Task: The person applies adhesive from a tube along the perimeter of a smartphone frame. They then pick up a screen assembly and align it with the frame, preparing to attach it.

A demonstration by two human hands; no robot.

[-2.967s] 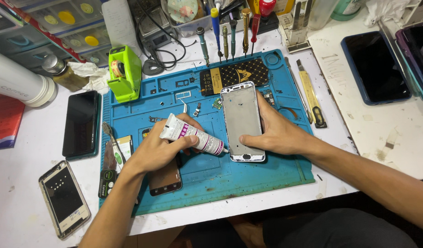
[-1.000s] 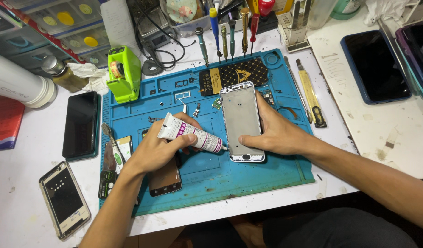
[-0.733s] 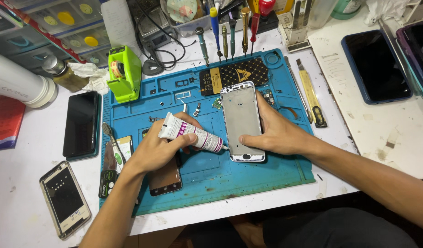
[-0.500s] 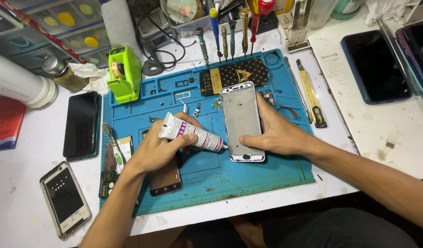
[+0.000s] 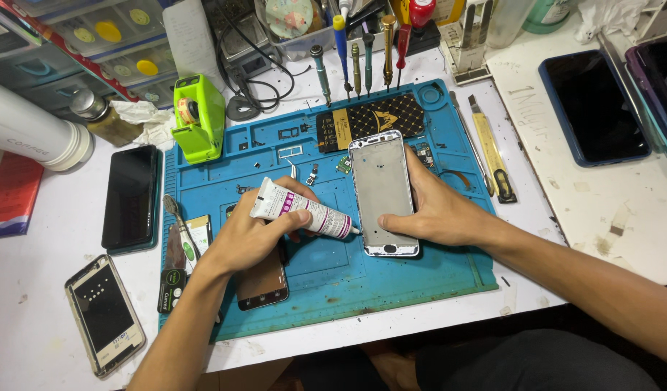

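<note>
Left hand [image 5: 250, 235] fingers closed round white glue tube [image 5: 298, 212], nozzle at phone frame [image 5: 382, 192] left edge; right hand [image 5: 435, 210] fingers wrap frame, pinned on blue mat [image 5: 420, 279]. Gluing under way; next likely calls for steady bead along edge.

1 head-worn camera looks steeply down from close above onto the blue mat [image 5: 391, 282] and white table [image 5: 44, 340]

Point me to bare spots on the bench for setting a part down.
Free: the blue mat in front of the phone frame, and white table between the yellow knife and dark phones. Crowded: the mat's back edge and around the left hand.
</note>
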